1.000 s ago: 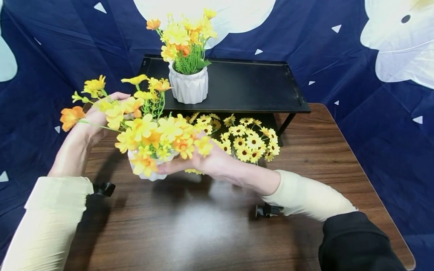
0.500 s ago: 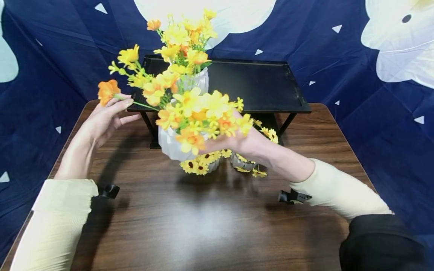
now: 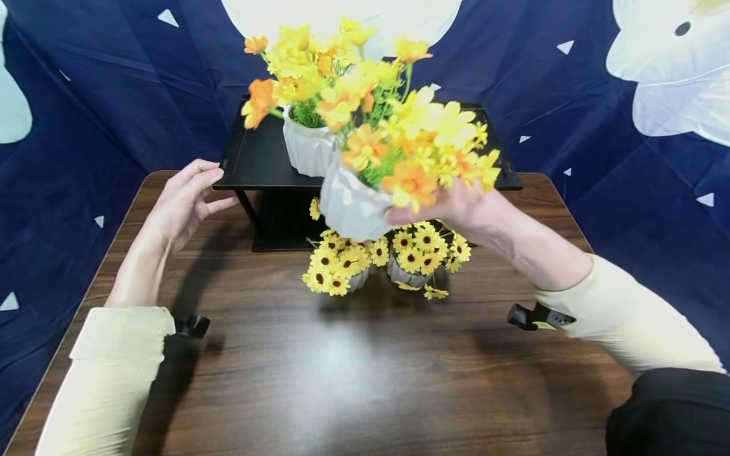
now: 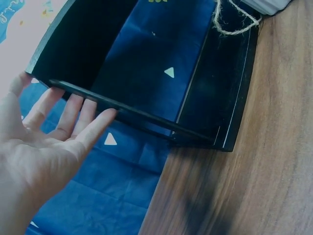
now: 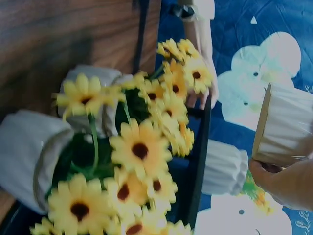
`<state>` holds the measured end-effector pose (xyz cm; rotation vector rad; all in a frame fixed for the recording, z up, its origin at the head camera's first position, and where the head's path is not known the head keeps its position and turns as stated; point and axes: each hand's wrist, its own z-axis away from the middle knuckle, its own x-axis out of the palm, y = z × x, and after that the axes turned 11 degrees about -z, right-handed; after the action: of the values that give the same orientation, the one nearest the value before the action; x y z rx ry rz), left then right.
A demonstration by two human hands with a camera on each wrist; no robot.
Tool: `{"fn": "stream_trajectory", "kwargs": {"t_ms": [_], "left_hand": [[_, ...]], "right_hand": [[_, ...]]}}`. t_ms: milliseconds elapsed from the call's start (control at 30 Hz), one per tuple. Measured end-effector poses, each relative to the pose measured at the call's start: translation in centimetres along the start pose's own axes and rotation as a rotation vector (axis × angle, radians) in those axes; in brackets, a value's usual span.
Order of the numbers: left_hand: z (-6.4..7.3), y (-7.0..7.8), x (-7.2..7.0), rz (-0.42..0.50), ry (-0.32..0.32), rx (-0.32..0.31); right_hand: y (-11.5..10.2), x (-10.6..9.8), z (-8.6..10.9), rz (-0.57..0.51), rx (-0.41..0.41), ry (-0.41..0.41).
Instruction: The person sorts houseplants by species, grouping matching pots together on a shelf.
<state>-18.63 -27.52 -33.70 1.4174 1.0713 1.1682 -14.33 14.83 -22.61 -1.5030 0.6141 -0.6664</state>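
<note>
Over the brown desk (image 3: pixel 342 380), the right hand (image 3: pixel 467 206) grips a white pot (image 3: pixel 353 206) of yellow and orange flowers by its side, off any support; the step in hand looks like a carry to the rack's upper shelf. Below the held pot sit two pots of dark-centred flowers, one left (image 3: pixel 342 266) and one right (image 3: pixel 422 250), at the front of the rack's lower level. Beyond, the left hand (image 3: pixel 177 202), fingers fairly straight, touches the left end of the black rack (image 3: pixel 259 158). On its upper shelf a matching pot (image 3: pixel 308 149) stands close by, blooms overlapping in the head view, so the next move probably calls for levelling the base and lowering it right of that neighbour. Farthest hangs a blue backdrop (image 3: pixel 547 76).
</note>
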Motion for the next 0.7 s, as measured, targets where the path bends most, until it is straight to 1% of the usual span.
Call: {"fn": "stream_trajectory", "kwargs": {"t_ms": [33, 67, 100, 133, 167, 233, 367, 467, 533, 600, 700], "left_hand": [[0.0, 0.0, 0.1, -0.013, 0.005, -0.001], [0.0, 0.0, 0.1, -0.025, 0.008, -0.002], [0.0, -0.1, 0.2, -0.032, 0.011, -0.005], [0.1, -0.1, 0.2, -0.037, 0.012, -0.006], [0.1, -0.1, 0.3, -0.036, 0.014, -0.007], [0.2, -0.3, 0.3, -0.021, 0.010, -0.003], [0.3, -0.3, 0.3, -0.002, 0.012, 0.007], [0.2, -0.4, 0.5, -0.012, 0.019, 0.009], [0.2, -0.4, 0.6, -0.016, 0.022, 0.006], [0.2, -0.4, 0.8, -0.019, 0.025, 0.004], [0.2, -0.4, 1.0, -0.021, 0.031, 0.000]], "right_hand": [[-0.4, 0.2, -0.2, 0.034, -0.015, 0.122], [-0.7, 0.2, -0.3, -0.037, -0.056, 0.147], [-0.9, -0.1, -0.3, -0.070, -0.056, 0.174], [-1.2, -0.3, -0.2, -0.076, -0.064, 0.189], [-1.4, -0.6, -0.1, -0.084, -0.082, 0.198], [-1.7, -1.2, -0.1, -0.143, -0.119, 0.188], [-2.0, -2.4, -0.2, -0.170, -0.200, 0.198], [-2.0, -3.2, -0.4, -0.165, -0.249, 0.224], [-1.9, -3.8, -0.5, -0.159, -0.269, 0.245], [-1.8, -4.4, -0.6, -0.161, -0.271, 0.253], [-1.7, -5.3, -0.7, -0.176, -0.279, 0.245]]}}
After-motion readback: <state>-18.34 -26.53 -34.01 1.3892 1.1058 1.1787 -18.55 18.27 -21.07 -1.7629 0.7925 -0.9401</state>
